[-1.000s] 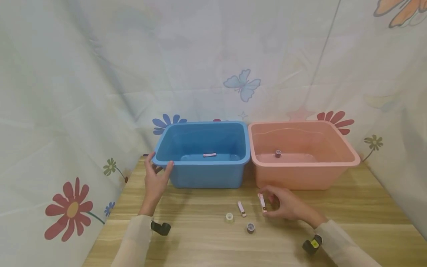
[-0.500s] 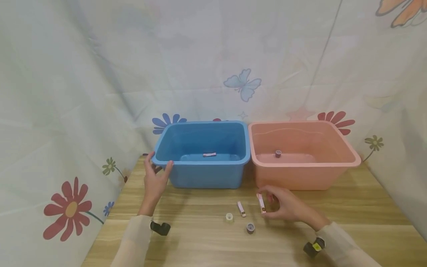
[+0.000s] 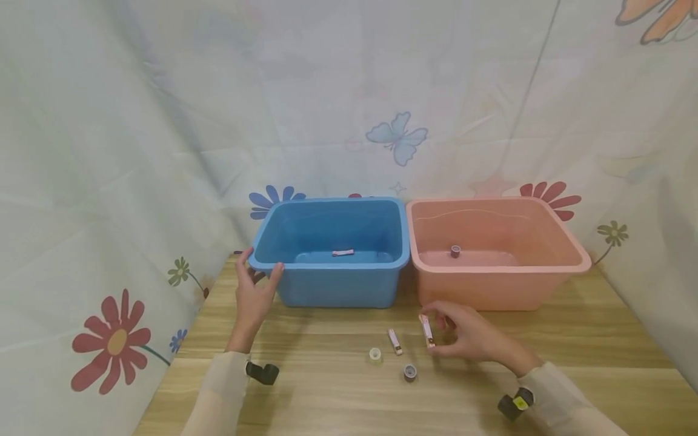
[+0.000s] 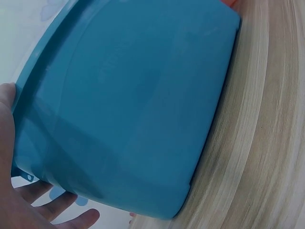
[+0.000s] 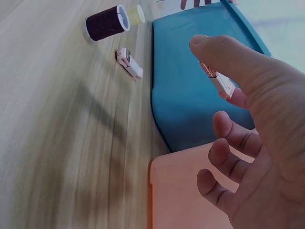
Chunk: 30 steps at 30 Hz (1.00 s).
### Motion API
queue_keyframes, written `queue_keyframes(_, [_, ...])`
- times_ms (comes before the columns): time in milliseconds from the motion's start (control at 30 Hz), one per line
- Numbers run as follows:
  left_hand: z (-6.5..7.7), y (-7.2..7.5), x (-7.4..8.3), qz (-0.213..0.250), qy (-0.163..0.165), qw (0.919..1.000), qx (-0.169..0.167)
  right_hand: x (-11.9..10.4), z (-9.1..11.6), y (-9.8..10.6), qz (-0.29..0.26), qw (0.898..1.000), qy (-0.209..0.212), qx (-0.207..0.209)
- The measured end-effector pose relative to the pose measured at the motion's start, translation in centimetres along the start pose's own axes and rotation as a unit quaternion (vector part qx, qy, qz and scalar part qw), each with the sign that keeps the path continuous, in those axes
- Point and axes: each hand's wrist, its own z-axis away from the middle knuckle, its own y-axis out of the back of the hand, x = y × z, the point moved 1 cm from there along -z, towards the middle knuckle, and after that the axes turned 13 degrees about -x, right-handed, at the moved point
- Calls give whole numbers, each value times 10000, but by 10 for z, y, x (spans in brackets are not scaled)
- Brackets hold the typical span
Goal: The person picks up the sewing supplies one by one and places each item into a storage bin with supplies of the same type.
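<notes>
My right hand (image 3: 469, 333) pinches a small pink skein of embroidery floss (image 3: 427, 331) by its ends, between thumb and index finger. That skein has a white paper band and is held just above the table, before the pink tub. The other fingers are loosely bent. At the blue tub (image 3: 338, 287), my left hand (image 3: 256, 300) grips the front left corner, thumb in front and fingers round the side. A second floss skein (image 3: 395, 342) lies on the table, near a pale yellow thread spool (image 3: 375, 359) and a dark purple thread spool (image 5: 102, 24).
The pink tub (image 3: 491, 287) stands right beside the blue one and contains a dark spool (image 3: 455, 253). Inside the blue tub lies a floss skein (image 3: 343, 252). Both tubs stand on a wood-grain table (image 3: 327, 399) against a patterned cloth backdrop (image 3: 327, 121).
The right hand has shifted very slightly left with the pinched skein. The left hand, tubs and table items look the same.
</notes>
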Motion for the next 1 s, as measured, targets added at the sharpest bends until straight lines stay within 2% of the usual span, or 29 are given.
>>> queue_keyframes(400, [0,1,-1,-20,-52,10000,-1,-7,-5,9,298,9993,205,12])
queue_keyframes(767, [-1,2,-1,-10,-52,10000,-29,-18,-11,23,440,9987,184,-152])
queue_keyframes(1000, [-1,1,-1,-58,29,10000,-23,-22,-13,30,313,9989,53,-345])
